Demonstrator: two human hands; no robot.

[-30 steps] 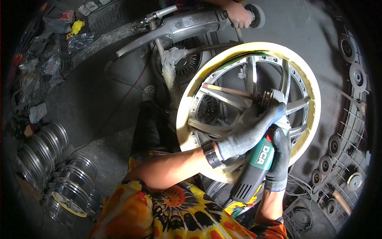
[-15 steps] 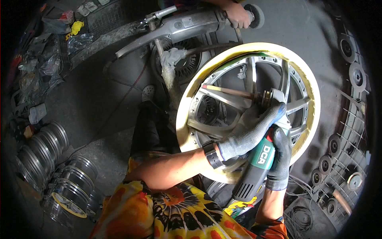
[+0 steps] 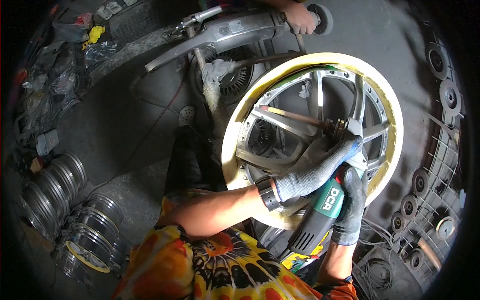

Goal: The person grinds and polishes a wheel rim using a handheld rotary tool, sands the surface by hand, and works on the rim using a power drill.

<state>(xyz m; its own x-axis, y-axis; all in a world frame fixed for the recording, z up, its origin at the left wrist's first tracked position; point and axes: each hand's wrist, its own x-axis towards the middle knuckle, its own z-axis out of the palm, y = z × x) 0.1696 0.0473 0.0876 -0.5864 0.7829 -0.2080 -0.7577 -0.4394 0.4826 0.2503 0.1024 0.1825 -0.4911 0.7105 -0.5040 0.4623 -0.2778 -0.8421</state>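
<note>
A green and black DCA power tool (image 3: pixel 320 210) lies slantwise over a spoked alloy wheel (image 3: pixel 385 95) whose rim has a yellowish covering. My left hand (image 3: pixel 320 165), in a grey glove, is wrapped round the tool's metal head. My right hand (image 3: pixel 352 202), gloved too, grips the green body from the right side. From the tool's head a thin rod (image 3: pixel 292 115) with a reddish tip points left across the spokes. The fingertips of my left hand are partly hidden behind the tool head.
Another person's hand (image 3: pixel 300 19) holds a large grey grinder (image 3: pixel 245 32) beyond the wheel. Stacked metal rims (image 3: pixel 55 187) stand at lower left. Discs hang on a wire rack (image 3: pixel 437 175) at right. A cable runs over the floor at left.
The tool has shifted slightly, and its rod tip has moved a little to the right along the spoke. Both my hands keep their hold on the tool.
</note>
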